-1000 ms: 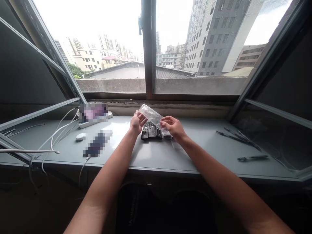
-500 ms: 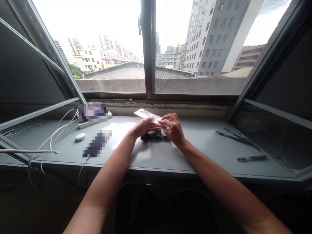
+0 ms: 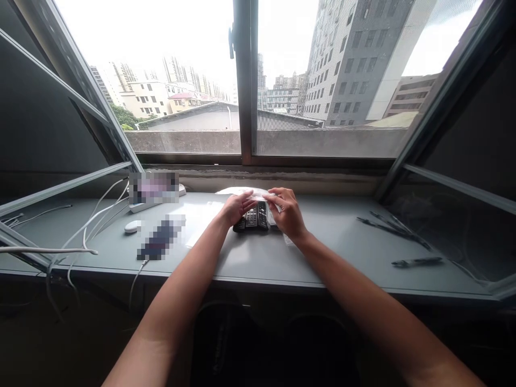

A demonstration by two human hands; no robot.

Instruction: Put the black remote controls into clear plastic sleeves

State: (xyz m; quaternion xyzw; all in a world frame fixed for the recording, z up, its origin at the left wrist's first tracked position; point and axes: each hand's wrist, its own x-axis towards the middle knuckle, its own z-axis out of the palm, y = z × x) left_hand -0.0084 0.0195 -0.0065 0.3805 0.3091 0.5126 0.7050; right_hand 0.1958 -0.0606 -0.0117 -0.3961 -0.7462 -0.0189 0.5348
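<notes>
A thin whitish plastic bag (image 3: 237,191) is stretched between my two hands above the desk. My left hand (image 3: 237,207) pinches it between thumb and fingers. On the other side, my right hand (image 3: 287,209) grips the bag's right end with its fingertips. Below and between the hands, several black remote controls (image 3: 251,217) lie side by side on the desk, their upper ends partly hidden. Beside them, near my right wrist, lies some clear plastic wrapping (image 3: 288,241), largely covered by that hand.
Pens (image 3: 417,262) and dark thin items (image 3: 395,230) lie on the right of the grey desk (image 3: 342,258). On the left are a white mouse-like object (image 3: 132,227), a blurred-out device (image 3: 159,239), white cables (image 3: 86,231) and a power strip (image 3: 141,205). Metal frames flank the desk before the window.
My left hand has tilted and its fingers have closed more on the bag. The bag now lies flatter and wider, and more of the remote controls shows beneath.
</notes>
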